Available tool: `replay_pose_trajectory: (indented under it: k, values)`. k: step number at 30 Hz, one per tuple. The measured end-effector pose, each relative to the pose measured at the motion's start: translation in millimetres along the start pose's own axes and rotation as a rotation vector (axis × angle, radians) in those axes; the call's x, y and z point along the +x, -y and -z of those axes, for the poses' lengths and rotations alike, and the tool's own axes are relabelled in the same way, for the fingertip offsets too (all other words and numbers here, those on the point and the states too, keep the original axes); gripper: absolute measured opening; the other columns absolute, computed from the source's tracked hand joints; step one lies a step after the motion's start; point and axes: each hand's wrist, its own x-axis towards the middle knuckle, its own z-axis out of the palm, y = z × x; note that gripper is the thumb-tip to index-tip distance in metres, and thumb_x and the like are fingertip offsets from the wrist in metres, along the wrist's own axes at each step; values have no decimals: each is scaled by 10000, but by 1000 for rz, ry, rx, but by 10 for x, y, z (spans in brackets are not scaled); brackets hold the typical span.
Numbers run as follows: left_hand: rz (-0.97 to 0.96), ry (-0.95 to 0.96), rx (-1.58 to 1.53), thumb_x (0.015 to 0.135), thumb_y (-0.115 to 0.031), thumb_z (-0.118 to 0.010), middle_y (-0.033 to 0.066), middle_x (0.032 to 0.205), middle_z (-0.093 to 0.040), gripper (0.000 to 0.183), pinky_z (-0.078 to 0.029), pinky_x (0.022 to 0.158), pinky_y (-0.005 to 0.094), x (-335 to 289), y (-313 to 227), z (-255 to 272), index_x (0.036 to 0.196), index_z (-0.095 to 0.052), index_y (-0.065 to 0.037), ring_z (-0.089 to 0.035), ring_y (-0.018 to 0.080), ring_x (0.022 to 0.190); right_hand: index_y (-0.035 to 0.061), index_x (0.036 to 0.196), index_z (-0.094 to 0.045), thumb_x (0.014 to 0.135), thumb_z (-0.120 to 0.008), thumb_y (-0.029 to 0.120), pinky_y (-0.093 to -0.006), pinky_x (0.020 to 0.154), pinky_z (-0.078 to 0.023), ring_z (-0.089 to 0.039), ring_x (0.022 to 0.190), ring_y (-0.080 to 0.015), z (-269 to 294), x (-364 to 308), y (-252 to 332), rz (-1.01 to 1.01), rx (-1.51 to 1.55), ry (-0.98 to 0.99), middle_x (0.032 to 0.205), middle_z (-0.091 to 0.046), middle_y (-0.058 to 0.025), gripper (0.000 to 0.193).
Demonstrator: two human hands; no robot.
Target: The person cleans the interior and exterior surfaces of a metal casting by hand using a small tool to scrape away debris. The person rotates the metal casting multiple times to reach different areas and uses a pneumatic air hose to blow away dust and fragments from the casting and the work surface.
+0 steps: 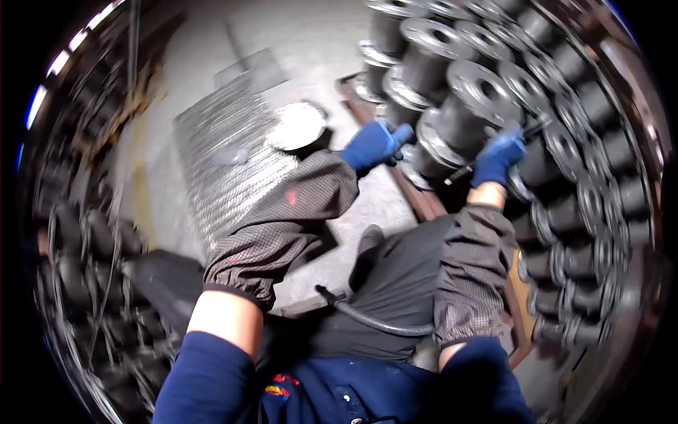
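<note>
We record: floor [311, 42] brightly lit; white glare on disc [295, 127]; glints on pipes [460, 127]; lights [76, 40] upper left; left stacks [99, 237] dim, blurred; edges bowed, corners black.

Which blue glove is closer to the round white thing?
The one on the left hand; the right hand, beside the flanged pipes, is farther away.

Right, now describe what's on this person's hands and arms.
Blue gloves cover the left hand and the right hand. Both forearms wear loose, finely checked grey-brown oversleeves, gathered at the elbow end; the left one carries a few reddish marks. Further up come navy blue sleeves. No cables show on either arm.
</note>
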Motion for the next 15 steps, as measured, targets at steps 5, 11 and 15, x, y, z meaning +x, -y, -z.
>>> replay_pose_trajectory:
  k: [5,11,15]
  values:
    - [-104,-309,271,895,-456,-486,63,566,-579,484,-432,422,275,-988,750,404,694,-610,-34,-513,134,409,36,1248,-474,927,-352,417,-380,958,-429,-552,1063,-232,149,-786,861,-818,1083,315,1167,-580,-117,512]
    - [58,-93,-130,857,-419,-547,74,686,-651,401,-481,554,259,-2174,552,372,817,-605,-24,-585,121,544,-22,1178,-517,943,-393,368,-113,511,-361,-537,751,-59,-795,-1645,1648,-338,1181,1079,1123,-595,-144,472]
    - [212,-355,-420,883,-314,-533,69,603,-619,303,-457,429,277,-2766,693,406,795,-608,-34,-583,127,456,-82,1239,-421,939,-411,381,-170,708,-433,-575,1022,-235,-1201,-2605,2275,-367,1141,1075,1153,-558,-215,551]
